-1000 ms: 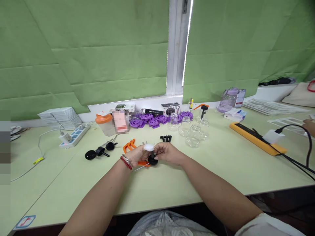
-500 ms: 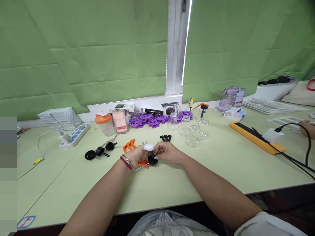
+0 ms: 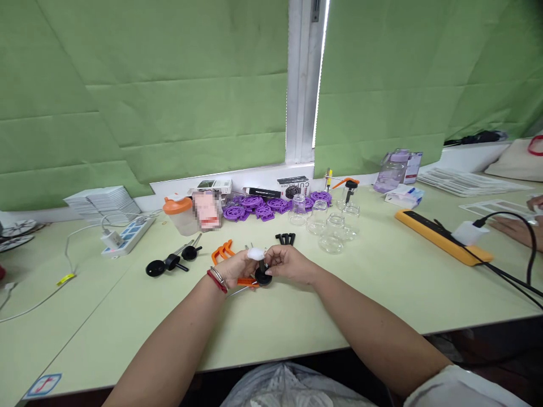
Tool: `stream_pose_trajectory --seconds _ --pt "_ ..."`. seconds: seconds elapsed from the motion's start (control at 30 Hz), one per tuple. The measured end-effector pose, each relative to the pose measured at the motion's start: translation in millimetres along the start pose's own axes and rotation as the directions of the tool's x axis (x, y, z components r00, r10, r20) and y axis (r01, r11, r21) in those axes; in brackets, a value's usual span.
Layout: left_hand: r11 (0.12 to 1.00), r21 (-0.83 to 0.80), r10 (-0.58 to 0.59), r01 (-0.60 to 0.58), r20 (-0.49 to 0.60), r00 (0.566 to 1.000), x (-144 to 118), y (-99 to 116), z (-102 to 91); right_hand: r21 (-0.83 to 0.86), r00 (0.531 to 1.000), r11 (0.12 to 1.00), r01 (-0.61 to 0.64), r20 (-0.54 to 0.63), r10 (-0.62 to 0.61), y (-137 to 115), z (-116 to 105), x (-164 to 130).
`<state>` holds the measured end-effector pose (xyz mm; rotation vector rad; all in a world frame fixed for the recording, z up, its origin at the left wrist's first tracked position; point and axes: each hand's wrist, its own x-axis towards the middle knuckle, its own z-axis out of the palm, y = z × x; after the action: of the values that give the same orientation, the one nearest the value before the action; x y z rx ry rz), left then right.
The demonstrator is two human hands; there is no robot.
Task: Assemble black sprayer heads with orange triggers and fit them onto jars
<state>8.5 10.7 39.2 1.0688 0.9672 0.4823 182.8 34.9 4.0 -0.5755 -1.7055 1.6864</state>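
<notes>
In front of me, both hands hold a hand-grinder part: a black stem with a round black lid at its lower end and a white cap-like piece on top. My left hand is closed around its left side. The fingers of my right hand pinch the stem from the right. An orange crank handle with a metal rod lies by the lid, partly hidden by my left hand. Just beyond are more orange handles and several small black pieces.
Black lids with metal shafts lie at left. Glass jars stand right of centre, near a jar with an orange crank. Purple parts line the back. A yellow power strip and another person's hand are at right.
My hands and the grinder part stay almost still. At the far right, more of the other person's hands has come into view over the white sheets.
</notes>
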Motion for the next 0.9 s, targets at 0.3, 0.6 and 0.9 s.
stream_pose_trajectory --seconds 0.3,0.6,0.9 --pt "1.0 0.0 -0.008 0.008 0.003 1.0 0.0 1.1 0.2 0.007 1.0 1.0 0.001 -0.003 -0.001 1.9 -1.3 0.5" --pt "1.0 -0.001 -0.023 0.023 -0.013 1.0 2.1 0.5 -2.7 -0.003 1.0 1.0 -0.001 -0.028 0.001 -0.6 -0.3 -0.2" --pt "1.0 0.018 -0.014 0.015 -0.026 1.0 0.6 1.0 -2.2 0.001 0.999 1.0 0.019 -0.039 -0.019 1.0 0.4 -0.1"
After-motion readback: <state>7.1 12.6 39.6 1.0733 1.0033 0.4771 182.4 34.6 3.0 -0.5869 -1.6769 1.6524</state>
